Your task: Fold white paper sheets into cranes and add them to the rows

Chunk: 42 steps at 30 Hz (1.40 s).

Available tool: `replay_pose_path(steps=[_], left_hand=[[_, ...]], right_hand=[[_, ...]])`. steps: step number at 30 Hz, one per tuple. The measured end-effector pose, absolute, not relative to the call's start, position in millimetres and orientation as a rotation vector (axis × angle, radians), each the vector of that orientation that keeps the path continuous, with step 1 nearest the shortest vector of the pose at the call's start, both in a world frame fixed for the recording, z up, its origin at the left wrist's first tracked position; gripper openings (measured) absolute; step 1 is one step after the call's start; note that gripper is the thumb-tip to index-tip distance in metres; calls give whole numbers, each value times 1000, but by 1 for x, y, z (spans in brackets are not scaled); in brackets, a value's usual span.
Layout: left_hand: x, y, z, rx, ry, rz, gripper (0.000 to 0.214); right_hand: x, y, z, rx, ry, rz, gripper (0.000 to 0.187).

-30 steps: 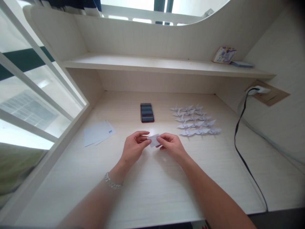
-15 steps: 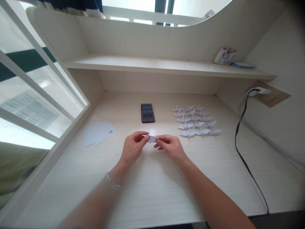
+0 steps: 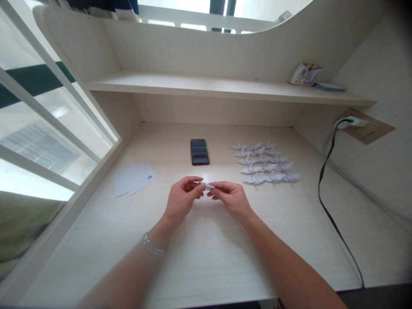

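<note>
A small folded piece of white paper [image 3: 208, 186] is held between both hands, just above the desk. My left hand [image 3: 183, 195] pinches its left end between thumb and fingers. On the other end, the thumb and fingers of my right hand [image 3: 232, 198] are closed too. Most of the paper is hidden by the fingertips, so its exact folds are hard to see. To the right, several white paper cranes [image 3: 265, 165] stand in rows. Flat white paper sheets [image 3: 131, 179] lie to the left, the upper one with a small blue mark.
Beyond my hands lies a dark phone [image 3: 200, 152] with a blurred screen. A black cable [image 3: 322, 189] runs from the wall socket [image 3: 365, 125] down the desk's right side. The shelf [image 3: 193, 86] above carries a small patterned packet [image 3: 305, 74]. White bars [image 3: 48, 107] border the left.
Both hands have tilted the folded paper, so it now looks thinner and less of its face shows. The left fingers have curled in below it. Cranes, sheets and phone stay put.
</note>
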State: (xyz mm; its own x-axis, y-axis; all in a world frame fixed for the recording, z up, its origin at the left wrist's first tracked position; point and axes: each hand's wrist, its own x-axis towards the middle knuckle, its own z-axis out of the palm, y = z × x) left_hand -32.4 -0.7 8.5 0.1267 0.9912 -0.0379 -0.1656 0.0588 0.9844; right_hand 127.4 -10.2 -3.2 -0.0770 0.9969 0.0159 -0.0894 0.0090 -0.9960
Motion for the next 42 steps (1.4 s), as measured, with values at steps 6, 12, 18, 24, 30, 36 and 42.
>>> replay_pose_path(steps=[6,12,18,24,30,36,42], left_hand=[[-33,-1,12,1018,1003,1111,36],[-36,0,13,931,981,1070,26],[-34,1,8,987,1043,1096,26],[-33,0,6,1094,1059,1170,26],[-32,-2,9,1200,1047,1153,28],[-35,0,7,1218,1048,1149,24],[-34,-2,7,1281,873,1079,39]], right_hand=[[129,-11,-3,-1130,-1309,1158,23],[131,-14,2,-1123,-1564,842,18],[133,-14,2,-1134,-1635,734,21],[133,-12,4,-1057,-1374,1067,25],[134,-5,-4,-1102,-1108,1289,35],[139,-4,-4,-1130,-1082,1360,34],[138,-7,-2,-1062,-1182,1458,29]])
